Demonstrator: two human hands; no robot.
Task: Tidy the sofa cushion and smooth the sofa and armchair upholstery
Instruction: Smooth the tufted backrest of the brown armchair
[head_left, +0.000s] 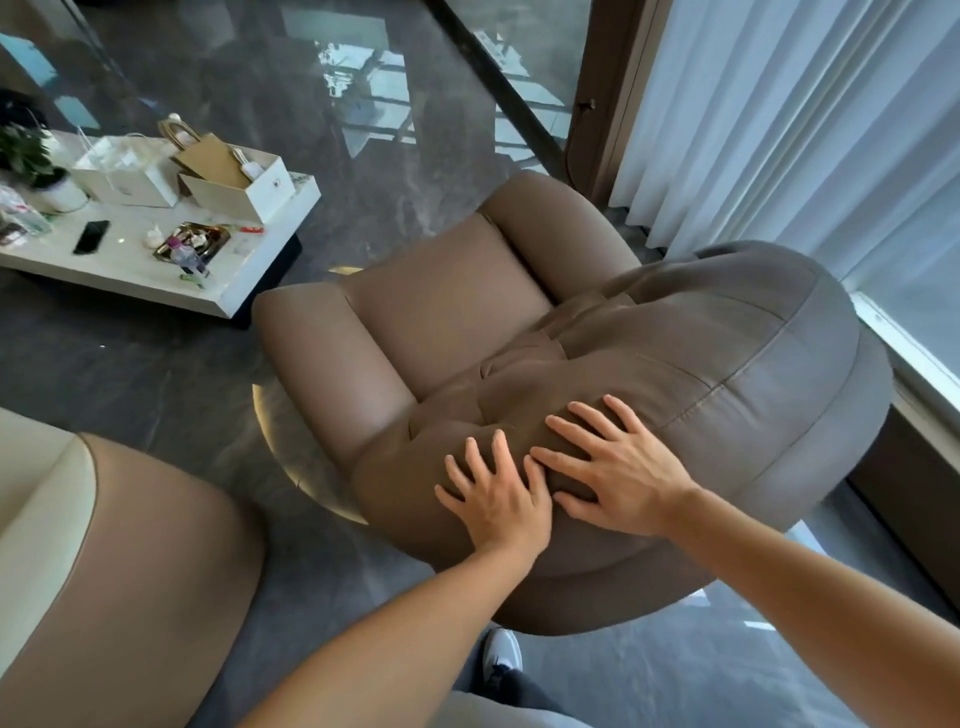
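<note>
A brown leather armchair (452, 312) fills the middle of the view, seen from behind and above its rounded grey-brown backrest (737, 364). My left hand (498, 499) lies flat with fingers spread on the near top edge of the backrest. My right hand (618, 473) rests flat beside it, fingers spread, almost touching the left. Neither hand holds anything. At the lower left is the rounded brown and cream end of a sofa (104, 561). No loose cushion shows.
A low white coffee table (218, 291) at the upper left carries paper bags, a white box, a potted plant, a phone and a tray. White curtains (779, 130) and a window sill run along the right. Dark glossy floor surrounds the chair's gold base (291, 457).
</note>
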